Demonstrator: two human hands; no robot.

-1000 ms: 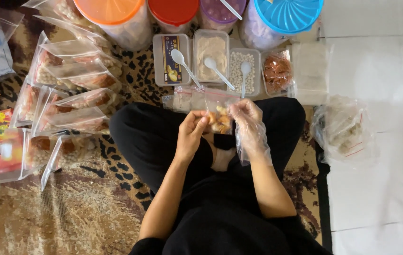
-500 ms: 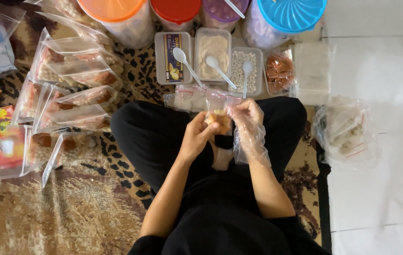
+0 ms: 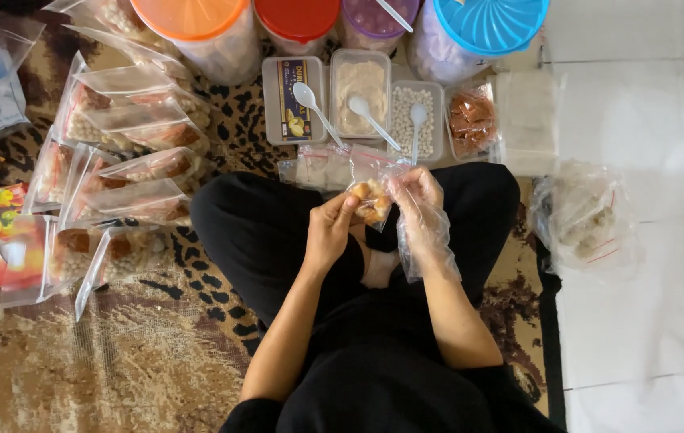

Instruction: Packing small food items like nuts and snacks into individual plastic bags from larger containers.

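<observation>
I sit cross-legged in black clothes on a patterned rug. A small clear bag [image 3: 372,191] with orange-brown snack pieces in it hangs between my hands above my lap. My left hand [image 3: 327,232] pinches its left side. My right hand [image 3: 420,208], covered by a loose clear plastic glove, holds its right side near the top. Just beyond the bag stand three small open tubs [image 3: 360,100], each with a white spoon [image 3: 315,108] in it.
Filled clear packets [image 3: 129,172] lie in rows at my left. Big jars with orange [image 3: 194,24], red, purple and blue [image 3: 486,28] lids stand at the back. A crumpled plastic bag [image 3: 586,216] lies on the white tile floor at right. A colourful packet [image 3: 1,232] lies far left.
The bag and both hands have shifted slightly; my left fingers now pinch the bag's side lower down. Nothing else has moved.
</observation>
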